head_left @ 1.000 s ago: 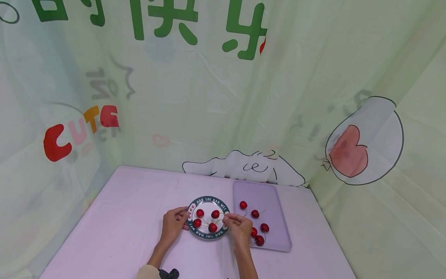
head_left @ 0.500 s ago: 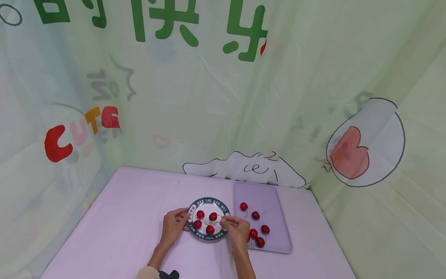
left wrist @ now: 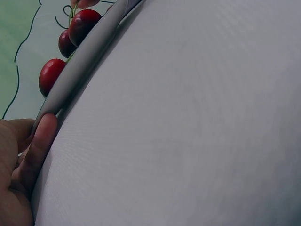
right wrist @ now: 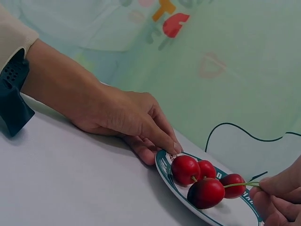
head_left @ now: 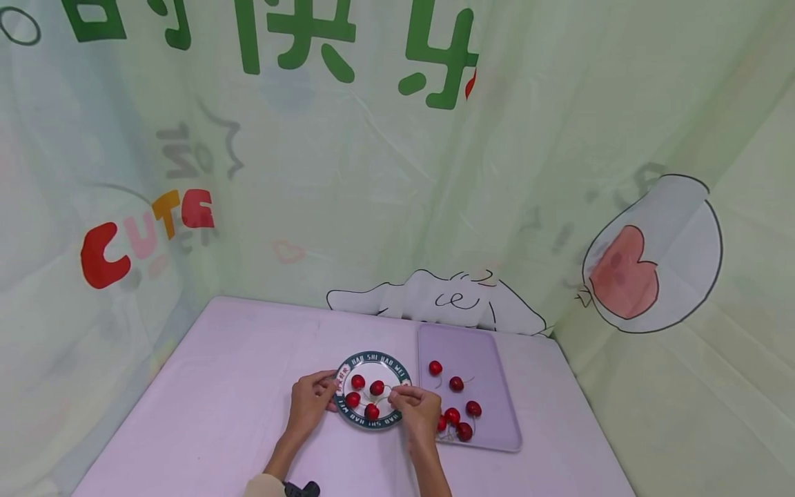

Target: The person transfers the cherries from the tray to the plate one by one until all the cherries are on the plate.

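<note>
A round plate with a dark green lettered rim [head_left: 370, 357] stands near the middle of the table in the head view, several red cherries on its white centre. My left hand [head_left: 309, 402] grips its left edge, thumb on top and fingers under the rim, as the right wrist view shows. Over the right edge, my right hand [head_left: 419, 413] pinches thin green cherry stems [right wrist: 247, 184] between thumb and fingers. At least one stem runs to the dark-sided front cherry [right wrist: 206, 193], which appears to rest on the plate. The left wrist view shows the plate's underside edge [left wrist: 77, 70] and fingertips below it.
Right of the plate lies a shallow lilac tray [head_left: 459, 342] holding several more stemmed cherries [head_left: 456, 384]; my right hand covers part of its near-left side. A pale cloth covers the table [head_left: 248, 345]. Printed curtains [head_left: 298, 207] hang behind and at both sides.
My right hand has moved slightly left over the plate. The two cherries nearest it have shifted a little left too. My left hand keeps its grip on the rim.
</note>
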`<state>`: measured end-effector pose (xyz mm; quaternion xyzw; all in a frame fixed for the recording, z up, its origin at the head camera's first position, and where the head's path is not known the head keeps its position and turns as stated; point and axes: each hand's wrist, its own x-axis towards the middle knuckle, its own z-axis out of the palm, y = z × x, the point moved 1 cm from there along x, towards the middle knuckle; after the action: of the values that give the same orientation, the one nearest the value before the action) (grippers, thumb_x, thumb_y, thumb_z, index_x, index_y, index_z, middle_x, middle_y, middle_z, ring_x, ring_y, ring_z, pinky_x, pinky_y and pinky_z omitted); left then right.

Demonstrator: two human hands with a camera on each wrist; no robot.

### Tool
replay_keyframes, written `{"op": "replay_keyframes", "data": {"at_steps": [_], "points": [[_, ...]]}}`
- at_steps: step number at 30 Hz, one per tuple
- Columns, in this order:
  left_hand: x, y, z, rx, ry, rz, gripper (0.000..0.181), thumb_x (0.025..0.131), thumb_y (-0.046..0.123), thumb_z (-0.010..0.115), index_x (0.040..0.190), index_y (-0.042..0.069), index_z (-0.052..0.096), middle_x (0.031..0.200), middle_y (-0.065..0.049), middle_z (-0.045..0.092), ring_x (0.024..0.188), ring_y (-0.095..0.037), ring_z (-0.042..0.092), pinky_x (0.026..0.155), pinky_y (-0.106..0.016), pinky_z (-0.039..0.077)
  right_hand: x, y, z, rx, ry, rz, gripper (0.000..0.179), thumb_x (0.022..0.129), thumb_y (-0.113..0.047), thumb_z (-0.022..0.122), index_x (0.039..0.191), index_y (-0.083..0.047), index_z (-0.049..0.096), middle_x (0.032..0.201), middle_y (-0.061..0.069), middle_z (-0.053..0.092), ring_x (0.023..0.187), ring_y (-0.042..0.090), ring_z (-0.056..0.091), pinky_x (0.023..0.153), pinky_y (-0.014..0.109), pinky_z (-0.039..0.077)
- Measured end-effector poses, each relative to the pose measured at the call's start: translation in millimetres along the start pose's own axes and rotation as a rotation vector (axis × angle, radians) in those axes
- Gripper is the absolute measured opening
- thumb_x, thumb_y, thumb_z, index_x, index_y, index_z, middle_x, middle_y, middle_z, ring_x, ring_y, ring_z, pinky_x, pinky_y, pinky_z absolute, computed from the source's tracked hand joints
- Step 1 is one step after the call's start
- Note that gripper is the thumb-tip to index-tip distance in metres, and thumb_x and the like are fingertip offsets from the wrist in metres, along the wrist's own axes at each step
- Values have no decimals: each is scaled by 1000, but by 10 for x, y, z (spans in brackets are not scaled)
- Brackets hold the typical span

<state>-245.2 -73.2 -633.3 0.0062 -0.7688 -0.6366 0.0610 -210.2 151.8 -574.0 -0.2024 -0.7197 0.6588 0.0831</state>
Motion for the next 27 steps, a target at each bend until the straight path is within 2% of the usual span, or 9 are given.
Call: {"op": "replay_keyframes", "data": {"at_steps": [9,15,27], "points": [[7,-7,3,10,-1,1,32,103,9,75,134,0,75,89,-8,74,55,-14,71,58,-21,62,24,102,39,-120,48,-67,5,94,-2,83,99,-1,83,88,12,83,77,15,79,71,16,63],[-20,13,-10,-1,-8,1,33,103,9,75,135,-1,74,91,-11,74,56,-13,71,59,-20,62,24,112,69,-223,95,-162,4,91,-1,86,94,-3,84,84,10,82,75,16,76,67,17,62],[9,-15,9,9,5,-5,32,104,8,74,135,-1,74,90,-11,76,54,-11,70,57,-19,60,19,137,137,-369,95,-315,5,91,-1,87,93,-5,85,80,6,79,69,12,70,65,16,59]]}}
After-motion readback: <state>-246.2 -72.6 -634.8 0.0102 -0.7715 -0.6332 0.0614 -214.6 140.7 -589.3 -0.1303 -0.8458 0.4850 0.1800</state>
